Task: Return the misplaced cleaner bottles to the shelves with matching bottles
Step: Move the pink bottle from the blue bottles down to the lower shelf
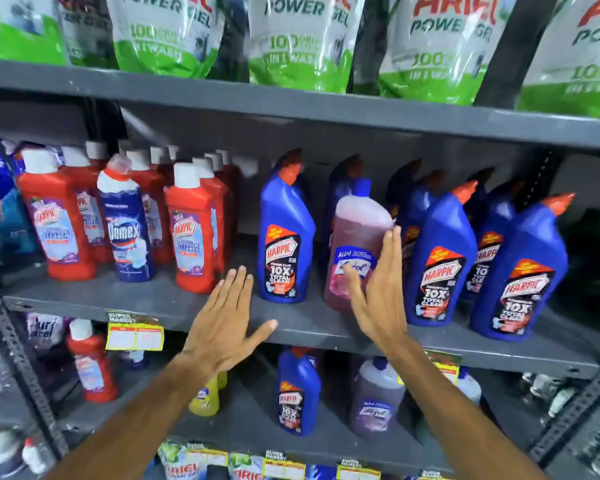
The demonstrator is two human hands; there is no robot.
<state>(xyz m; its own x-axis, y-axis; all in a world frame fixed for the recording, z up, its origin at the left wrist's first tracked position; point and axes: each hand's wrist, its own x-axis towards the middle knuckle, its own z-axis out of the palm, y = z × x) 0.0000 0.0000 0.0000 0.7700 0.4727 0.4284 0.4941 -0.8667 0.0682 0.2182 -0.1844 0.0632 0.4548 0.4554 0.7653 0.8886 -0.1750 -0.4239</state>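
A pink Lizol bottle (355, 237) stands on the middle shelf (146, 299) among several blue Harpic bottles (286, 237). My right hand (378, 292) lies flat against its right front, thumb on the label, fingers straight and not wrapped around it. My left hand (227, 323) hovers open with fingers spread, in front of the shelf edge, left of the nearest blue Harpic bottle. Further left, a blue-and-white Domex bottle (127, 223) stands among several red Harpic bottles (191, 230).
The lower shelf holds a red Harpic bottle (90, 365), a blue Harpic bottle (298, 393), a purple Lizol bottle (376, 400) and a yellow bottle (205, 396). Green-and-white Ariel pouches (305, 39) fill the top shelf. Yellow price tags (134, 336) hang on the shelf edge.
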